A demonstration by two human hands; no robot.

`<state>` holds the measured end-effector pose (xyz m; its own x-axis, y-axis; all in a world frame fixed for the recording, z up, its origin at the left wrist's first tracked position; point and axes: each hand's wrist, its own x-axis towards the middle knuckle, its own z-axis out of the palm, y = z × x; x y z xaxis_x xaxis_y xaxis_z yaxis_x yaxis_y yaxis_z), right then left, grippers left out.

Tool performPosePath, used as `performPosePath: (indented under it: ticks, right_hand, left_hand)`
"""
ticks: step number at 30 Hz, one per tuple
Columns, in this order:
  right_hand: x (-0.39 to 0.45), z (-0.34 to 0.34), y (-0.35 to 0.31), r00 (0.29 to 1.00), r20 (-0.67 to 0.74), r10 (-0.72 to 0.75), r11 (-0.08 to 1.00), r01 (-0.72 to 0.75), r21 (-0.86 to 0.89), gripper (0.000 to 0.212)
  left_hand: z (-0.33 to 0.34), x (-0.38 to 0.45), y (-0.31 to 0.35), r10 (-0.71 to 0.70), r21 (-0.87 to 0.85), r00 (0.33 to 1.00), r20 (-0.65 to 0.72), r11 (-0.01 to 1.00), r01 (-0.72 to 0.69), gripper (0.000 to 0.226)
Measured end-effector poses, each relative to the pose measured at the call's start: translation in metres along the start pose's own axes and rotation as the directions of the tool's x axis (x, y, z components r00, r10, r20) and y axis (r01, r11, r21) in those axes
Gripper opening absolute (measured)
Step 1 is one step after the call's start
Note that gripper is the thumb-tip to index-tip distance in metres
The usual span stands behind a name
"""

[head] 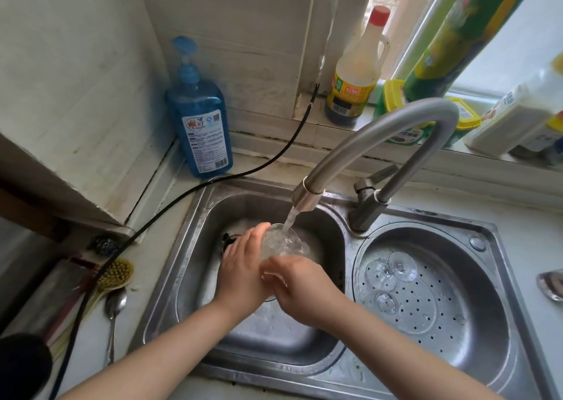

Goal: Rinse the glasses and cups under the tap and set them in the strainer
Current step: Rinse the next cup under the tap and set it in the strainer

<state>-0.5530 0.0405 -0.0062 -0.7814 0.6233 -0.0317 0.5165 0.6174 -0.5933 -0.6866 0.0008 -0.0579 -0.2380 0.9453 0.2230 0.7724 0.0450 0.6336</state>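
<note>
A clear glass (280, 243) is held over the left sink basin (323, 226) under the running tap (307, 194); water streams into its mouth. My left hand (243, 273) wraps around the glass's left side. My right hand (300, 284) grips its lower end from the right. In the round perforated strainer (475, 305) on the right stand two clear stemmed glasses upside down: one (402, 265) at the back, another (388, 303) nearer me.
A blue pump soap bottle (202, 119) stands behind the sink's left corner. A black cable (170, 207) runs across the counter. A brush (114, 276) and a spoon (114, 306) lie left of the sink. Bottles (355, 73) crowd the windowsill.
</note>
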Motion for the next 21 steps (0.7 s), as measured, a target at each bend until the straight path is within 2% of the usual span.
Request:
performPosePath:
  ticks: [1,3,5,6,8,10,11,12,13,14,15,17,19,21]
  right_hand:
    - [-0.001,-0.003,0.008,0.997,0.05,-0.066,0.997,0.067,-0.03,0.022]
    - [-0.003,-0.009,0.035,0.972,0.127,-0.198,0.938,0.226,-0.264,0.024]
    - [-0.004,-0.016,0.056,0.953,0.192,-0.235,0.821,0.301,-0.485,0.036]
    - [-0.005,-0.018,0.059,0.951,0.209,-0.229,0.791,0.307,-0.53,0.04]
    - [-0.008,-0.017,0.048,0.961,0.186,-0.206,0.824,0.273,-0.497,0.042]
    - [-0.011,-0.007,0.026,0.98,0.121,-0.158,0.957,0.182,-0.226,0.045]
    - [-0.012,-0.003,0.018,0.989,0.119,-0.083,0.994,0.09,-0.055,0.05]
    - [-0.012,-0.002,0.013,0.988,0.152,-0.021,0.997,0.009,0.076,0.054]
    - [-0.011,-0.002,0.014,0.985,0.171,-0.008,0.994,-0.01,0.108,0.054]
    - [-0.011,-0.002,0.021,0.986,0.16,-0.048,0.998,0.042,0.043,0.05]
    - [-0.01,-0.002,0.032,0.984,0.144,-0.104,0.988,0.119,-0.096,0.045]
    - [-0.01,-0.001,0.053,0.981,0.138,-0.134,0.912,0.177,-0.37,0.036]
    - [-0.01,-0.001,0.063,0.983,0.118,-0.14,0.902,0.175,-0.394,0.022]
    - [-0.009,-0.006,0.058,0.978,0.129,-0.163,0.954,0.19,-0.233,0.01]
  left_hand:
    - [-0.001,0.002,-0.002,0.004,-0.014,0.999,0.036,1.0,-0.003,0.076]
    - [-0.006,0.006,-0.006,-0.025,-0.064,0.989,0.147,0.997,0.035,0.093]
    - [-0.012,0.01,-0.007,-0.02,-0.054,0.977,0.213,0.998,0.032,0.096]
    - [-0.015,0.012,-0.006,-0.008,-0.044,0.973,0.231,0.999,0.019,0.095]
    - [-0.017,0.017,-0.005,0.0,-0.054,0.968,0.253,0.998,0.014,0.094]
    - [-0.016,0.02,-0.005,-0.012,-0.072,0.962,0.273,0.997,0.033,0.093]
    - [-0.015,0.02,-0.005,-0.016,-0.075,0.958,0.285,0.996,0.039,0.092]
    - [-0.015,0.019,-0.006,-0.023,-0.07,0.954,0.299,0.996,0.046,0.093]
    - [-0.015,0.019,-0.008,-0.036,-0.061,0.949,0.312,0.997,0.057,0.093]
    - [-0.016,0.018,-0.009,-0.049,-0.051,0.947,0.318,0.996,0.069,0.094]
    - [-0.017,0.018,-0.01,-0.059,-0.045,0.943,0.327,0.996,0.078,0.094]
    - [-0.019,0.017,-0.01,-0.07,-0.042,0.93,0.361,0.995,0.091,0.092]
    - [-0.02,0.018,-0.007,-0.097,-0.074,0.896,0.434,0.987,0.143,0.09]
    - [-0.023,0.019,-0.009,-0.126,-0.181,0.81,0.572,0.945,0.274,0.093]
